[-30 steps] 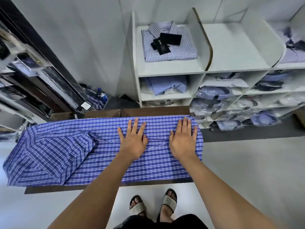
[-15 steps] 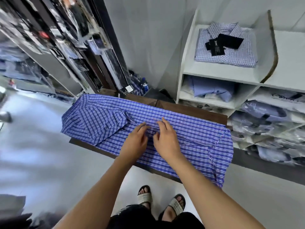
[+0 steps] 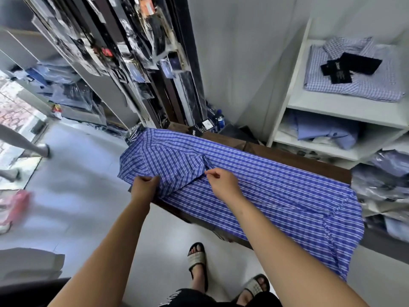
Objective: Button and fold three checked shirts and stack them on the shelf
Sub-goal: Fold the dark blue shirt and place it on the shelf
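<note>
Shirt (image 3: 254, 191) is lying across my table (image 3: 298, 160). My left hand (image 3: 143, 185) is gripping its folded sleeve (near edge), my right hand (image 3: 223, 182) pinching fabric.

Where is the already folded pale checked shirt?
Head view, upper right: the pale checked shirt lies on the white shelf unit's top shelf, black tags on it.

We count one blue checked shirt (image 3: 254, 191) on the wooden table (image 3: 298, 160), one folded checked shirt (image 3: 354, 85) on the shelf (image 3: 332, 107), two hands, two sandals.
</note>
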